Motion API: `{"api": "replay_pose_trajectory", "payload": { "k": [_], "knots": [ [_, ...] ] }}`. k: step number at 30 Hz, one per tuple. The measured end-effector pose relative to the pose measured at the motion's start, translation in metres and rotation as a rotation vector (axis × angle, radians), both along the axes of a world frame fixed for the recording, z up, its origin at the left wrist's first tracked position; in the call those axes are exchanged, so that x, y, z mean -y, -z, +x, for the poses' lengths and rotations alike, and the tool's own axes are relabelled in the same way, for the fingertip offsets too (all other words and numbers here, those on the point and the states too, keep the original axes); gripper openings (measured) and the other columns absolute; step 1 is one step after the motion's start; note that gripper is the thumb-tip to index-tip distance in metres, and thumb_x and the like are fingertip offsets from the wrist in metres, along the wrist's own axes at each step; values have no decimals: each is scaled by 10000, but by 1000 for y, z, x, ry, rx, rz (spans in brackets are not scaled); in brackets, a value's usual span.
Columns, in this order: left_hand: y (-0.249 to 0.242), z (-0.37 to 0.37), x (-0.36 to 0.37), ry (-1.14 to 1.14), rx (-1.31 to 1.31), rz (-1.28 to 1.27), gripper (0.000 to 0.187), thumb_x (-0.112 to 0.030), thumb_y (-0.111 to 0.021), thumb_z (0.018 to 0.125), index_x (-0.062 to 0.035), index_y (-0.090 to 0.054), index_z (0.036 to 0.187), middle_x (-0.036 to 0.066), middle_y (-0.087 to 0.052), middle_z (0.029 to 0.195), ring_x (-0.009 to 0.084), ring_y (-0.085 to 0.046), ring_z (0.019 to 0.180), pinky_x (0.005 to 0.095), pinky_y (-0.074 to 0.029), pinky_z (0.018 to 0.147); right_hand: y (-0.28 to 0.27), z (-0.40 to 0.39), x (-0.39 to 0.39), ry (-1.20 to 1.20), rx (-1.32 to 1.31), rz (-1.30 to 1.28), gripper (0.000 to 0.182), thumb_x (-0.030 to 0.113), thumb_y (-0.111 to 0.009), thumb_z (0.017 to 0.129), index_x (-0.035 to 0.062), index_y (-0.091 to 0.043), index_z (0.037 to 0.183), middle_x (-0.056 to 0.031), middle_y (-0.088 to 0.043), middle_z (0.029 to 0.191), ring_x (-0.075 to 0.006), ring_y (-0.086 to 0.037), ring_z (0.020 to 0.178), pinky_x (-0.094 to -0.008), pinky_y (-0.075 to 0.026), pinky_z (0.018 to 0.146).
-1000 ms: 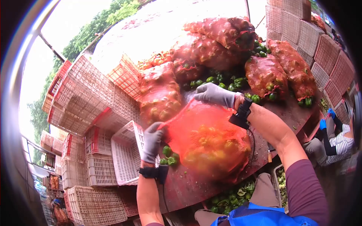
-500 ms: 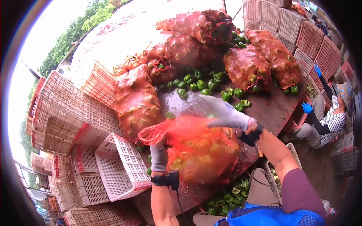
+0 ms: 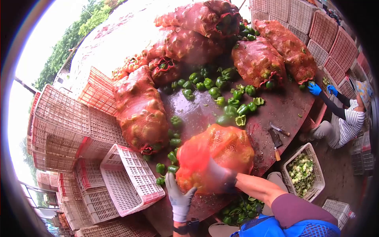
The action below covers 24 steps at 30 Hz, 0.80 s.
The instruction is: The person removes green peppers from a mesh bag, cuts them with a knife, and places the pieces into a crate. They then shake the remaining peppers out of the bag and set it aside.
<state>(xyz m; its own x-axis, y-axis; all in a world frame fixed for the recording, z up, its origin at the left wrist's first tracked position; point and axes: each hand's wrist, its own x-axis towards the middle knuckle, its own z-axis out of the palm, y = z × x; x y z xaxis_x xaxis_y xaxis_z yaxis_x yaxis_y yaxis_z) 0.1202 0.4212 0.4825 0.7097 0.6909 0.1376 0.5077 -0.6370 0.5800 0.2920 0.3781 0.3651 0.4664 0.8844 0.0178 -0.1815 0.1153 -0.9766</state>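
A red mesh bag (image 3: 233, 148) of light yellowish produce sits on the table in front of me, its loose netting bunched up on the left. My right hand (image 3: 216, 173), in a pale work glove, is against the bag beside this netting. Motion smears its fingers, and I cannot tell whether they grip the mesh. Just left of the bag, my gloved left hand (image 3: 178, 199) is raised with its fingers apart and nothing in it. Loose green bell peppers (image 3: 175, 143) lie beyond its fingertips, along the bag's left side.
Full mesh bags (image 3: 140, 108) ring the dark table (image 3: 185, 106). A cleaver (image 3: 275, 138) and a small knife (image 3: 279, 129) lie to the right. An empty crate (image 3: 148, 173) stands left; a crate of trimmings (image 3: 320, 179) stands right. A blue-gloved co-worker (image 3: 343, 118) sits at right.
My left hand has let go of the bag's gathered mesh and dropped lower. My right hand has swung down and left onto the bag. The co-worker's gloved hands have moved to the table's edge.
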Motion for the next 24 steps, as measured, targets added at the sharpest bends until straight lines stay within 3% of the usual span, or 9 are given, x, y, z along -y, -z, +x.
{"api": "replay_pose_trajectory", "payload": {
  "k": [6, 8, 10, 11, 12, 14, 20, 22, 24],
  "knots": [
    [97, 10, 4, -163, -334, 205, 1133, -378, -894, 552, 11, -310, 1442, 256, -374, 1457, 433, -376, 1321, 470, -327, 1097, -78, 20, 38, 138, 45, 52, 304, 23, -527, 926, 20, -570, 1227, -135, -611, 1232, -191, -563, 1151, -358, -450, 976],
    [114, 34, -8, -89, -198, 189, 611, -287, -821, 670, -46, -581, 1177, 194, -612, 1116, 376, -578, 1050, 451, -458, 896, -92, 31, 40, 194, -111, 96, 260, 20, -532, 914, 12, -583, 1169, -141, -639, 1135, -197, -591, 1049, -369, -478, 909],
    [148, 47, -29, -15, -233, 74, 297, -234, -770, 742, -65, -677, 968, 163, -667, 883, 353, -645, 849, 433, -500, 752, -79, 53, 33, 239, 307, 51, 234, 20, -533, 912, 1, -581, 1140, -128, -652, 1062, -202, -598, 962, -373, -494, 848],
    [142, 57, -30, -167, 229, 75, 158, -182, -692, 834, -51, -652, 756, 141, -590, 654, 264, -608, 608, 382, -468, 595, -61, 60, 6, 331, -20, 112, 193, 52, -554, 904, -9, -577, 1085, -122, -644, 980, -207, -585, 867, -380, -495, 761],
    [114, 60, -40, -188, 145, -59, 152, -139, -644, 876, -33, -631, 769, 95, -575, 653, 165, -530, 578, 336, -438, 580, -83, 65, -1, 319, 23, 107, 180, 63, -561, 898, -4, -576, 1064, -115, -635, 957, -206, -576, 847, -376, -490, 744],
    [73, 64, -64, -235, 390, -179, 127, -114, -607, 856, -14, -642, 786, 167, -590, 685, 254, -528, 609, 369, -435, 604, -119, 82, -25, 299, 81, 131, 127, 89, -560, 902, 22, -572, 1009, -72, -600, 898, -172, -550, 792, -345, -473, 693],
    [-90, 96, -109, -267, 661, -79, 125, -68, -568, 919, -20, -663, 854, -29, -558, 698, 68, -464, 650, 255, -381, 566, -281, 95, -57, 283, -404, 405, 127, 86, -505, 920, 112, -527, 798, 68, -448, 713, -48, -416, 617, -259, -362, 530],
    [-118, 107, -134, -299, 796, -246, 159, -73, -542, 954, -39, -661, 855, -63, -530, 717, 38, -433, 649, 224, -346, 553, -281, 133, -88, 322, 262, 414, 185, 46, -485, 904, 95, -499, 726, 71, -418, 667, -51, -397, 609, -260, -346, 529],
    [-135, 114, -127, -220, 895, -279, 164, -88, -551, 959, -42, -652, 838, -60, -524, 710, 39, -428, 642, 223, -344, 553, -313, 144, -80, 239, 262, 422, 208, 10, -466, 885, 73, -494, 689, 65, -422, 636, -60, -398, 609, -276, -352, 532]
  ]
}}
